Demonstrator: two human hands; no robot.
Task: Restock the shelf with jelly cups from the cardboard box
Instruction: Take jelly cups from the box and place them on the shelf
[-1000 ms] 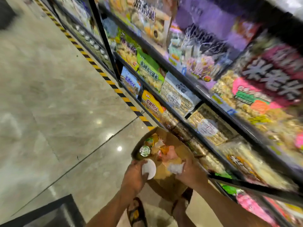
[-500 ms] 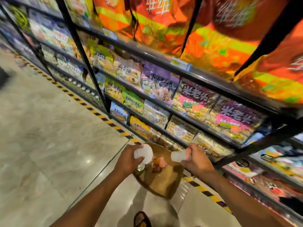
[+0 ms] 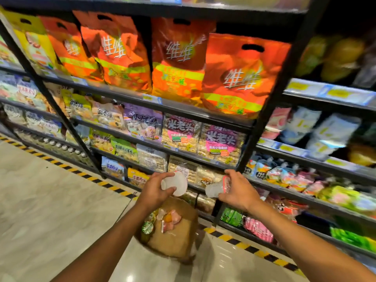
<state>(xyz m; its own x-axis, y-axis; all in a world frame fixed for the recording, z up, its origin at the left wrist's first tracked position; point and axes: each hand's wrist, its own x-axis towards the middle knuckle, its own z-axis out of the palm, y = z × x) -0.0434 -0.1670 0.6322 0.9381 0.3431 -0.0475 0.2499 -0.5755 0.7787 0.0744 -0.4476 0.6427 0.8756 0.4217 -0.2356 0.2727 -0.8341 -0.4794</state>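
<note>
Our left hand clasps a white jelly cup, our right hand a clear one, before orange bags reading 维维.

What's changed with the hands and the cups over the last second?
Both hands rose out of the cardboard box toward the shelves. The left hand keeps its white jelly cup, and the right hand keeps its clear jelly cup. Nothing was let go; the box stays on the floor with cups left inside.
</note>
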